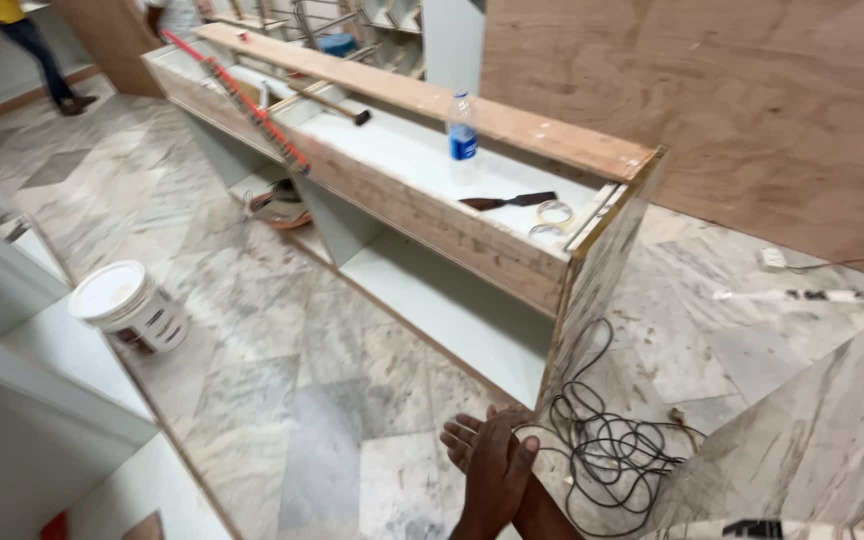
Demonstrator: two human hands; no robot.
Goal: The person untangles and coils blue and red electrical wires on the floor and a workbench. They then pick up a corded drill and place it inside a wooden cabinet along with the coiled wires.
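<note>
My two hands meet low in the middle of the view, above the marble floor. My left hand lies back-up across my right hand, whose pale palm and fingers stick out to the upper left. Neither holds anything. Just to their right lies a tangle of black cable at the foot of a long wooden counter with white shelves. On the counter's top shelf stand a clear water bottle with a blue label, a dark-handled scraper and rolls of tape.
A hammer and a long red level rest farther along the counter. A white lidded bucket stands on the floor at left beside white cabinets. Plywood sheet leans at right. A person stands at far top left.
</note>
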